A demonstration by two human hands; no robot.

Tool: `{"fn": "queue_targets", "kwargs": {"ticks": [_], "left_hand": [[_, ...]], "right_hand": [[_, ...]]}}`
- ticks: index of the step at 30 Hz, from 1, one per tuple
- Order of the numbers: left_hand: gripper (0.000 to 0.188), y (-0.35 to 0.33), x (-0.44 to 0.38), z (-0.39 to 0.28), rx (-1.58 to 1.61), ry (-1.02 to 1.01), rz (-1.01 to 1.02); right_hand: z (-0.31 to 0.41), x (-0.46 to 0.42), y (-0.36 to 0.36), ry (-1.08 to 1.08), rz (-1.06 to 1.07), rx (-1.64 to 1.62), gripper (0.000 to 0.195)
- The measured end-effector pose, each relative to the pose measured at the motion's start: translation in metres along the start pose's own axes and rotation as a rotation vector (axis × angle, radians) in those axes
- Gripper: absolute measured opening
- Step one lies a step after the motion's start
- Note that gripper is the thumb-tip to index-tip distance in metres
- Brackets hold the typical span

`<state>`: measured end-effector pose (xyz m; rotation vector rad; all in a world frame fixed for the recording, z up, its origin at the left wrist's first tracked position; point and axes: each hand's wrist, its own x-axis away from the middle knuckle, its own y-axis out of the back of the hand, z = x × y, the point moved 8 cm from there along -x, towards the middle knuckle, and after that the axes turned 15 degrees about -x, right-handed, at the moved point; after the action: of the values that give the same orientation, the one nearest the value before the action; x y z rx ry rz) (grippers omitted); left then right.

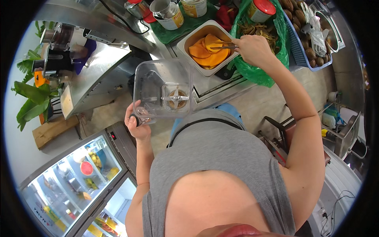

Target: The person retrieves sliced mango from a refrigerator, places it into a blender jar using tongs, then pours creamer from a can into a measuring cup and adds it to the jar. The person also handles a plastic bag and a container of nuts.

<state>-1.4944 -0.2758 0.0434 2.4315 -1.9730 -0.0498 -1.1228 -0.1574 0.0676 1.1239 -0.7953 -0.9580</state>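
My left hand (pixel 137 124) grips the handle of a clear blender jug (pixel 148 86), held in front of my waist. No food shows inside it, only the metal blades at its bottom. Metal tongs (pixel 220 47) are in my right hand (pixel 254 49), and their tips reach into a steel container (pixel 186 44). Flat orange fruit slices (pixel 204 54) lie in that container, and the tongs are around or against one slice. Under the container's near right corner a black kitchen scale (pixel 225 72) pokes out.
A green plastic bag (pixel 251 74) with peelings and a red-lidded can (pixel 262 10) stands right of the container. Further right is a blue basket (pixel 296 44) of brown round fruit. Cans (pixel 168 17) rest on a green cloth (pixel 162 35). A glass-door fridge (pixel 74 177) is at lower left.
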Motion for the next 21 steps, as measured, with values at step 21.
{"fn": "queue_targets", "kwargs": {"ticks": [21], "left_hand": [[0.063, -0.016, -0.004, 0.019, -0.053, -0.112, 0.093]], "right_hand": [[0.054, 0.005, -0.046, -0.056, -0.145, 0.362, 0.013]]}}
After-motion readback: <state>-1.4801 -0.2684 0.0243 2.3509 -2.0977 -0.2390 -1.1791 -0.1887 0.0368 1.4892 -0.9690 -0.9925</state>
